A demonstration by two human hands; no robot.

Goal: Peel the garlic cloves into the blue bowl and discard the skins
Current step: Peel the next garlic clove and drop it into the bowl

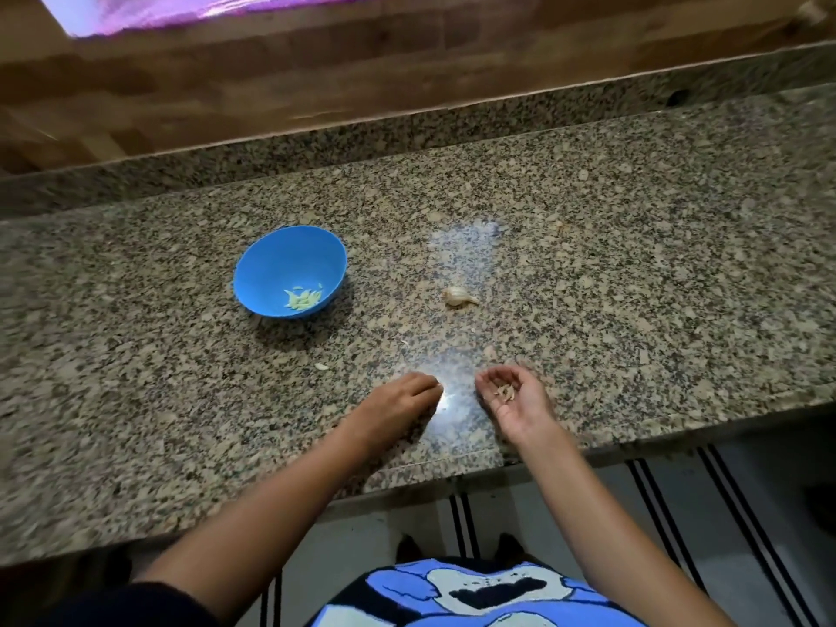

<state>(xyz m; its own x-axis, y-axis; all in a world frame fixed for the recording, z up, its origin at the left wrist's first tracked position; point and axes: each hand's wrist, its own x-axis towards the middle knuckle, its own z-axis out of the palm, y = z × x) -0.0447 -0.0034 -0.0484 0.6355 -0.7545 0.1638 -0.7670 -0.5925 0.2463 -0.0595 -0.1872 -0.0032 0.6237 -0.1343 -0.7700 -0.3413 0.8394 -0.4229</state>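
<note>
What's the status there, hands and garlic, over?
Left hand fingertips down on counter; right hand cups garlic skins. Peeled cloves in blue bowl. One garlic piece waits mid-counter. Nothing in the way.

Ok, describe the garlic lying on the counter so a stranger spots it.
Start at the speckled granite counter, then find the blue bowl on its left. To the bowl's right, apart from it, lies the garlic piece: a pale, pointed lump in papery skin, far bigger than the tiny flake nearer the front edge.
</note>
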